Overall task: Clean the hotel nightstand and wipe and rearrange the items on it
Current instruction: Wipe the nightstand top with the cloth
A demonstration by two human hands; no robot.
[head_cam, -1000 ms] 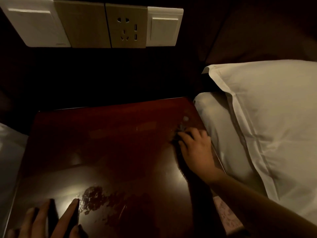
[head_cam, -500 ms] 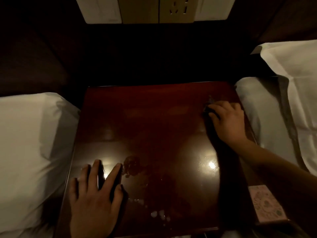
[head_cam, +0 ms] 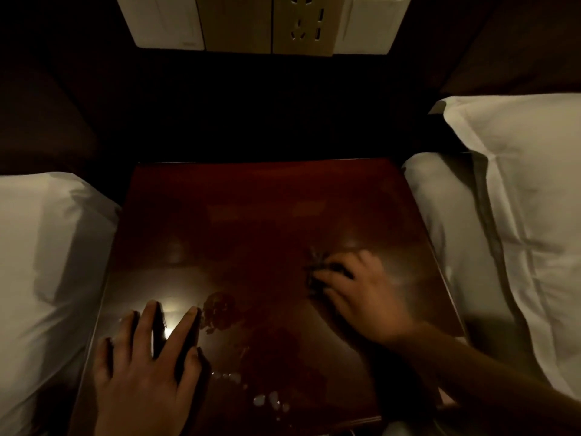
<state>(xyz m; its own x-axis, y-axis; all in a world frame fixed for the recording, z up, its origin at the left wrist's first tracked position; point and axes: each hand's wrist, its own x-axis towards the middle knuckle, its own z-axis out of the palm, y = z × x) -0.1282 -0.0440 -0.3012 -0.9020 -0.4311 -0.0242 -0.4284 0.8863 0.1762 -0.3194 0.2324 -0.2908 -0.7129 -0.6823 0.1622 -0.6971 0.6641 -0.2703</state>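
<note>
The dark red glossy nightstand top (head_cam: pixel 251 215) fills the middle of the head view, with no loose items standing on it. My right hand (head_cam: pixel 364 294) is on its right half, blurred, fingers curled over a small dark cloth (head_cam: pixel 317 269) pressed to the wood. My left hand (head_cam: pixel 144 366) lies flat near the front left corner, fingers spread and straight. A wet smear (head_cam: pixel 217 313) sits just right of my left fingertips, and several droplets (head_cam: pixel 270 399) glint near the front edge.
A white pillow (head_cam: pixel 41 262) butts against the nightstand's left side. White bedding (head_cam: pixel 440 215) and a pillow (head_cam: pixel 528 215) lie along the right side. A wall panel with switches and a socket (head_cam: pixel 301 23) hangs above the dark back wall.
My right hand has slid with the cloth from the back right corner toward the middle and front. The view has shifted so both beds show. My left hand stays flat.
</note>
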